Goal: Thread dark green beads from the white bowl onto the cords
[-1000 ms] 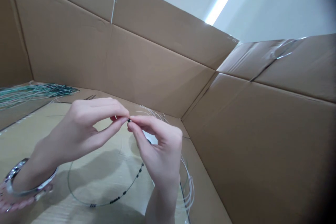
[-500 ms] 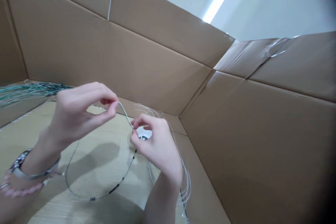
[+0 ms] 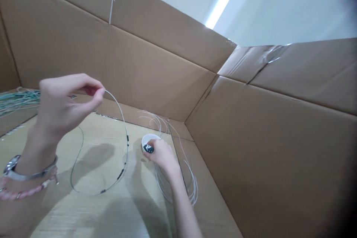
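My left hand (image 3: pixel 74 98) is raised at the left, thumb and fingertips pinched on one end of a thin pale green-white cord (image 3: pixel 122 113). The cord hangs in a wide loop, with several small black beads (image 3: pixel 121 174) strung in groups along its right and lower parts. My right hand (image 3: pixel 161 154) is at a small white bowl (image 3: pixel 146 138) of black beads (image 3: pixel 148 148). Its thumb and index finger are apart, over the near side of the bowl and around the beads. The other fingers are partly hidden, and no bead can be made out in the fingertips.
Tall cardboard walls (image 3: pixel 156 67) surround the work surface (image 3: pixel 83 215). A bundle of green and white cords (image 3: pixel 19 100) lies at the far left. Loose coils of clear-white cord (image 3: pixel 193 189) lie beside and behind my right forearm.
My right hand has let go of the cord and moved down to the white bowl. My left hand has moved up and left with the cord, whose beaded loop now hangs from it.
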A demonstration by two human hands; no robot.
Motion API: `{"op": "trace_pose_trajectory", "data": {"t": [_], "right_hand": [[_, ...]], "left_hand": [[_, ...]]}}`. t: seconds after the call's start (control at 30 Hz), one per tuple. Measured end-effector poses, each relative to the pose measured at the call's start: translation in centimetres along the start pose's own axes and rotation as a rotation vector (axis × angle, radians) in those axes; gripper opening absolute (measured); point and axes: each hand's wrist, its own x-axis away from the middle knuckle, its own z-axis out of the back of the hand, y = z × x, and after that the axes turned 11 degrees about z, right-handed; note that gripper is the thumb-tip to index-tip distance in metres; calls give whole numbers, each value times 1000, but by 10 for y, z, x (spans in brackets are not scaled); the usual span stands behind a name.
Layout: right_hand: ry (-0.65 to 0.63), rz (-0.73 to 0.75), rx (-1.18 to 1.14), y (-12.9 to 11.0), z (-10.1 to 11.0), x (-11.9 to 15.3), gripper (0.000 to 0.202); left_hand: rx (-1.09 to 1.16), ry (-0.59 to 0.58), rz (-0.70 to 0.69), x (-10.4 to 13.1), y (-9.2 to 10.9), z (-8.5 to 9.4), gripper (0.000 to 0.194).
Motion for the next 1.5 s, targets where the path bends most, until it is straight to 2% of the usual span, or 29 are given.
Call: {"op": "trace_pose_trajectory", "data": {"t": [0.1,0.2,0.43,0.63,0.73,0.87,0.97,1.03,1.1,1.17,1.27,1.33,1.43,1.5], "right_hand": [[-36,-41,75,6,-30,-10,25],[-35,-30,108,8,-48,-22,25],[49,40,43,-9,-69,-54,25],[150,131,-188,-27,-81,-76,26],[243,175,-373,-30,-71,-79,26],[408,257,-689,-38,-30,-67,35],[387,407,-911,-56,2,-53,43],[338,479,-1011,-72,15,-46,42],[312,505,-1087,-85,19,-41,39],[361,480,-1165,-90,16,-37,43],[571,366,-1290,-80,7,-28,47],[728,266,-1355,-65,0,-21,47],[901,108,-1400,-41,-12,-11,48],[946,0,-1395,-28,-22,-8,46]], "left_hand": [[9,-16,0,0,0,3,8],[-1,-9,5,-1,1,7,9],[7,-40,14,-4,-3,10,10],[16,-53,38,-4,-5,8,9],[39,-90,61,-4,-5,5,10],[44,-170,90,-3,-5,-1,11],[67,-247,117,0,-3,-11,12],[125,-306,141,3,0,-20,14],[171,-351,162,5,4,-29,16],[183,-389,186,7,6,-36,20],[166,-532,202,19,1,-30,39],[127,-729,190,40,-9,-14,48],[35,-1051,161,92,-27,23,49],[-40,-1177,169,130,-36,48,49]]}}
